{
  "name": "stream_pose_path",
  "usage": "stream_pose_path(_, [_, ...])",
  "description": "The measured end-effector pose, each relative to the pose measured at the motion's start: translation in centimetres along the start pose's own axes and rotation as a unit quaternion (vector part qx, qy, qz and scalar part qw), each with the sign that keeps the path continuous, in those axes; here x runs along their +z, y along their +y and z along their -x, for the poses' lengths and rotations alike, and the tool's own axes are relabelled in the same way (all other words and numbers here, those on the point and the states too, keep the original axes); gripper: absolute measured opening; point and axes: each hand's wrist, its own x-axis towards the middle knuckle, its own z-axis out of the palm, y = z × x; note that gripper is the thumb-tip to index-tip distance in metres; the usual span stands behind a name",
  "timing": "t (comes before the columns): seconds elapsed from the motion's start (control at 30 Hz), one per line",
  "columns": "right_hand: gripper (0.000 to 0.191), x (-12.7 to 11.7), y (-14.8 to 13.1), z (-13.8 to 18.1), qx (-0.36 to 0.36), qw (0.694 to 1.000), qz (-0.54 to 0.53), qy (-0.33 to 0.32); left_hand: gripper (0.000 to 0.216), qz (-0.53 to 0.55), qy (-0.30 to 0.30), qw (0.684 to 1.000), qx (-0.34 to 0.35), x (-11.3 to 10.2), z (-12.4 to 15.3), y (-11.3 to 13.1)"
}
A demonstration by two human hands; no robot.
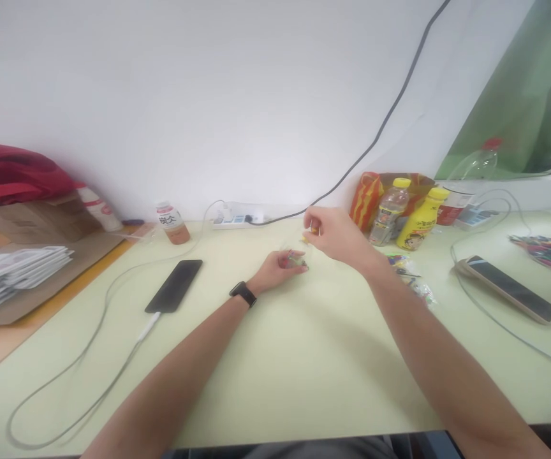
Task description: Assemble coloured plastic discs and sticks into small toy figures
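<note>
My left hand [275, 271], with a black band on its wrist, is closed round a small clear plastic bag [296, 259] with red and green bits in it. Just above and to the right, my right hand [335, 234] pinches a small yellow piece [306, 238] between thumb and fingers. Its exact kind is too small and blurred to make out. Both hands are raised near the middle of the pale table [304, 370]. Partly behind my right forearm lie small plastic packets [421, 290] with coloured pieces.
A black phone [175, 287] on a white cable lies at left, near a drink bottle [173, 223]. At right are a yellow bottle [423, 220], a clear bottle [390, 213], another phone [509, 288] and a coloured bundle [548, 252]. A power strip [237, 220] sits by the wall.
</note>
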Motion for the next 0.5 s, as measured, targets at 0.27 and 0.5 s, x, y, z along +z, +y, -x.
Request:
stream_pose_path(0.27, [0.013, 1.7, 0.9, -0.4, 0.018, 0.995, 0.088, -0.031, 0.053, 0.029, -0.005, 1.000, 0.010, 0.1, -0.1, -0.2])
stream_pose_path(0.5, [0.008, 1.7, 1.0, -0.3, 0.010, 0.995, 0.087, -0.037, 0.051, 0.003, 0.010, 1.000, 0.012, 0.2, 0.1, 0.2])
